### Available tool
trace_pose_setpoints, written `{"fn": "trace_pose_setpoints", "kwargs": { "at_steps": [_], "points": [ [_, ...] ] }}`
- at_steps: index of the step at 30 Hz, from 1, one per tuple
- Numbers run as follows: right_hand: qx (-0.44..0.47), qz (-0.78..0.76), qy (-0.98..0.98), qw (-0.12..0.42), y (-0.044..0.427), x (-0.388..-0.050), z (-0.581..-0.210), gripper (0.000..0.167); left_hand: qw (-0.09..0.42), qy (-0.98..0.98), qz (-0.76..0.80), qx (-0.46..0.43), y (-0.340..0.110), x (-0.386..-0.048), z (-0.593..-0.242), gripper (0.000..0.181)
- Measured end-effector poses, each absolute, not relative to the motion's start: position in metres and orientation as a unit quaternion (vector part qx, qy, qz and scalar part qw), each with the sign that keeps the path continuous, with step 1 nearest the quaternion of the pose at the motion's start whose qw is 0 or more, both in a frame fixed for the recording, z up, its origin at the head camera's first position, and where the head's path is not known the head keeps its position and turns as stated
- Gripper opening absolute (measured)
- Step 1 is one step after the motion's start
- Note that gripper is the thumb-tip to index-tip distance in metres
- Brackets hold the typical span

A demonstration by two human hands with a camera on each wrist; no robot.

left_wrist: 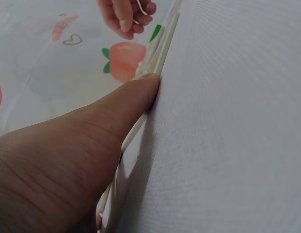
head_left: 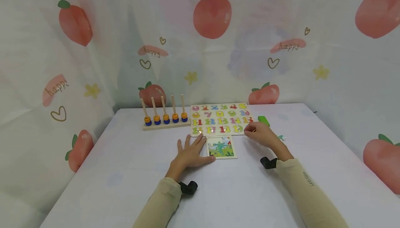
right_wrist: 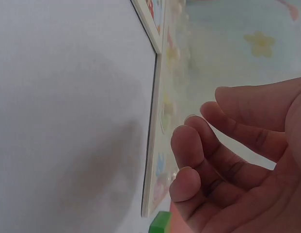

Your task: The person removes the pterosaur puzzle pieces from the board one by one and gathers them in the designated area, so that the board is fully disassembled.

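A small framed dinosaur picture puzzle (head_left: 221, 148) lies flat on the table. My left hand (head_left: 192, 153) rests beside it with fingers spread, the thumb on its lower left edge. In the left wrist view the left thumb (left_wrist: 135, 94) presses on the thin puzzle's edge. My right hand (head_left: 260, 134) hovers near the lower right corner of the number board (head_left: 218, 119). Its fingers (right_wrist: 186, 145) are loosely bent in the right wrist view, and nothing shows between them and the thumb. A small puzzle piece (head_left: 281, 137) lies by the right wrist, partly hidden.
A wooden bead abacus (head_left: 167, 125) with several upright rods stands left of the number board. Right of the board lies a green block (head_left: 263, 120). A fruit-patterned cloth (head_left: 212, 58) hangs behind the white-covered table (head_left: 134, 172).
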State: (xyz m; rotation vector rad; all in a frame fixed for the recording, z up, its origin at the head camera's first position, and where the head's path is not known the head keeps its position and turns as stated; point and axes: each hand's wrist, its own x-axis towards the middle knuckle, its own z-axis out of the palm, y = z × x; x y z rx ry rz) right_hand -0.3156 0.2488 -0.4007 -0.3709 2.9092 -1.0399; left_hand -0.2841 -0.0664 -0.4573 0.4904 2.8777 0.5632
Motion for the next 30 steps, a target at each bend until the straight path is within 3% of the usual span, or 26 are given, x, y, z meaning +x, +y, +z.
{"fn": "trace_pose_setpoints", "kwargs": {
  "at_steps": [9, 20, 30],
  "points": [
    [-0.173, -0.327, 0.929, 0.027, 0.207, -0.318, -0.407, 0.013, 0.086, 0.963, 0.197, 0.165, -0.067, -0.282, -0.453, 0.098],
    [-0.201, -0.293, 0.930, 0.095, 0.176, -0.324, -0.418, 0.011, 0.086, 0.962, 0.197, 0.167, -0.067, -0.282, -0.455, 0.098],
    [-0.210, -0.269, 0.936, 0.080, 0.172, -0.328, -0.422, 0.006, 0.084, 0.964, 0.188, 0.166, -0.066, -0.283, -0.455, 0.098]
  ]
}}
